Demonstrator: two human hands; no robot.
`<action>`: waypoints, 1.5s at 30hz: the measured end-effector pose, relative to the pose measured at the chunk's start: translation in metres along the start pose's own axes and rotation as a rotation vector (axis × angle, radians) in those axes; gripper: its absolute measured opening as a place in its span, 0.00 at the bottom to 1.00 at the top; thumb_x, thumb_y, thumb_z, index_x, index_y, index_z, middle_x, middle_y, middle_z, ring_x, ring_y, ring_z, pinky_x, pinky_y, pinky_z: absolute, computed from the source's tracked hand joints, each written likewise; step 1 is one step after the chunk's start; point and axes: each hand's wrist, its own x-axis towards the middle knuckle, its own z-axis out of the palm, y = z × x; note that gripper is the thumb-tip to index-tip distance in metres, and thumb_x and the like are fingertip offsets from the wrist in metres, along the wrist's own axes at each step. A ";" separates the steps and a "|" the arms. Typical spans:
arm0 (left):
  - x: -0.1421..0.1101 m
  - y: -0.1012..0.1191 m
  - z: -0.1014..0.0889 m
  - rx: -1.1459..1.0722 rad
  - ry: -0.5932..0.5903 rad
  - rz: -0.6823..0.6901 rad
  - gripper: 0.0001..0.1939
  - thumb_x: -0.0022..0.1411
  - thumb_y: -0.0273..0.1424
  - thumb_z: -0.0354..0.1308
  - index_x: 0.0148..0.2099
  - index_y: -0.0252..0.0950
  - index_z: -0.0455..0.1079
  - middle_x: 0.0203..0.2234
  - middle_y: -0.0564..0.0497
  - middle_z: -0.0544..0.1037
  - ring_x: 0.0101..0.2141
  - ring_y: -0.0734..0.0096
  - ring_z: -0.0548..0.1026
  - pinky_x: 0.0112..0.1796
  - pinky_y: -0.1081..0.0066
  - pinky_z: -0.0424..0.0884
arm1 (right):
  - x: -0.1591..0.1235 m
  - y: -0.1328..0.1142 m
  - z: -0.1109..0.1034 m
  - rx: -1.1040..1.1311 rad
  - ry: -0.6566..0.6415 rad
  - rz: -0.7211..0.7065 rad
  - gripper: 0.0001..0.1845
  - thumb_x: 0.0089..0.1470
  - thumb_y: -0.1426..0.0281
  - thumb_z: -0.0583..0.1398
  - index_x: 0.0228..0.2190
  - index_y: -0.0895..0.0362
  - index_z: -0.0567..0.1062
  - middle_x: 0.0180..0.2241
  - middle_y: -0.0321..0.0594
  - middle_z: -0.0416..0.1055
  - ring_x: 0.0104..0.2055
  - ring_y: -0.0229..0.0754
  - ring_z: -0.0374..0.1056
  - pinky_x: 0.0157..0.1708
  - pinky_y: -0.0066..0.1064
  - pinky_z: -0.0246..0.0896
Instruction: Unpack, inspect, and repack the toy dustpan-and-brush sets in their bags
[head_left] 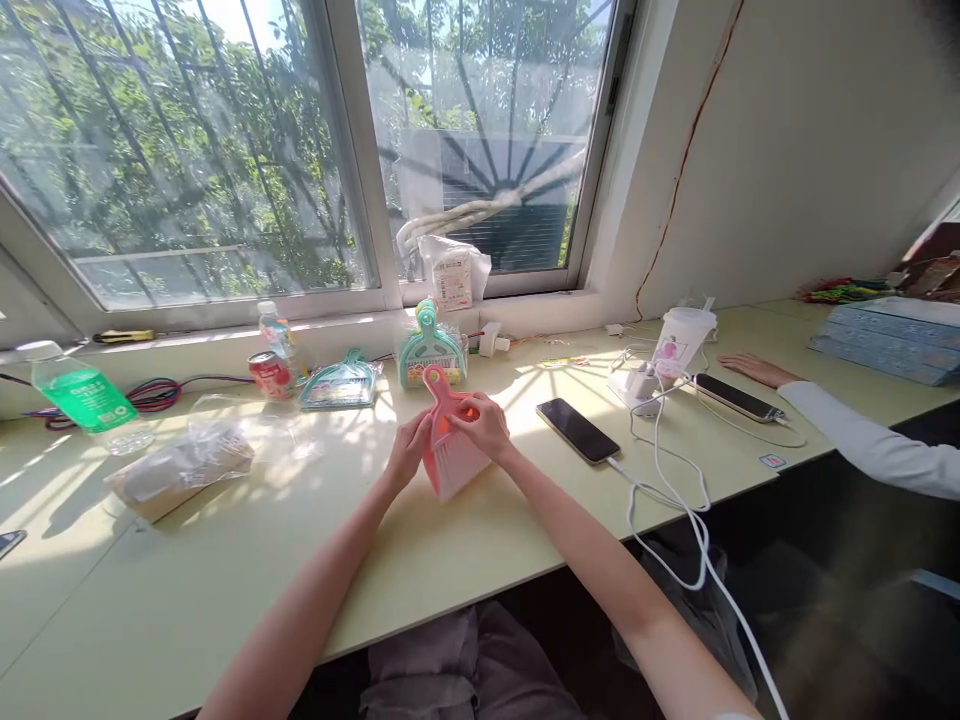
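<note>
A small pink dustpan-and-brush set [459, 462] stands tilted over the table in front of me, its looped handle upward and pale bristles downward. My left hand [409, 446] grips its left side, fingers closed round the edge. At the upper right, my right hand [484, 428] pinches near the base of the handle; what lies exactly under those fingertips is hidden. Just behind stands a teal dustpan-and-brush set [429, 345], seemingly a stack in clear wrap. Another blue-green set [341, 385] lies flat to its left.
Left are a green-liquid bottle [90, 395], a plastic-wrapped package [184, 470] and a red can [270, 375]. Right are a phone [577, 430], white cables [697, 540], a lidded cup [681, 340] and another phone [739, 397]. Another person's hand [757, 369] rests near blue boxes [885, 340].
</note>
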 end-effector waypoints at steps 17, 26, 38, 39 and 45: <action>0.002 -0.052 -0.138 0.615 0.023 -0.312 0.19 0.58 0.44 0.49 0.25 0.37 0.70 0.30 0.47 0.77 0.34 0.60 0.75 0.34 0.66 0.69 | 0.007 -0.007 -0.047 -0.371 -0.321 0.059 0.25 0.52 0.48 0.60 0.21 0.55 0.79 0.28 0.41 0.76 0.32 0.42 0.71 0.30 0.30 0.55; -0.002 -0.044 -0.114 0.869 -0.054 -0.307 0.20 0.69 0.43 0.42 0.43 0.40 0.72 0.42 0.48 0.78 0.39 0.63 0.77 0.37 0.67 0.69 | 0.003 0.005 -0.034 -0.620 -0.402 0.159 0.17 0.54 0.54 0.61 0.32 0.53 0.82 0.34 0.41 0.81 0.38 0.45 0.75 0.34 0.31 0.53; 0.001 -0.040 -0.102 1.062 -0.099 -0.178 0.13 0.68 0.38 0.48 0.42 0.41 0.73 0.40 0.48 0.77 0.41 0.62 0.75 0.39 0.68 0.69 | -0.007 0.006 -0.026 -0.645 -0.449 0.098 0.19 0.58 0.55 0.58 0.34 0.55 0.82 0.37 0.43 0.79 0.43 0.48 0.71 0.42 0.37 0.48; 0.001 -0.042 -0.104 1.045 -0.095 -0.179 0.14 0.68 0.39 0.48 0.41 0.41 0.74 0.40 0.48 0.77 0.41 0.62 0.75 0.38 0.68 0.68 | -0.007 0.008 -0.025 -0.663 -0.431 0.103 0.18 0.59 0.56 0.57 0.34 0.55 0.81 0.36 0.44 0.79 0.42 0.48 0.71 0.42 0.37 0.48; 0.000 -0.053 -0.114 0.936 0.001 -0.281 0.21 0.69 0.44 0.44 0.37 0.39 0.74 0.39 0.46 0.77 0.36 0.63 0.75 0.33 0.69 0.64 | -0.006 0.023 -0.028 -0.779 -0.301 0.130 0.21 0.61 0.53 0.56 0.35 0.56 0.79 0.41 0.51 0.77 0.44 0.53 0.69 0.43 0.41 0.51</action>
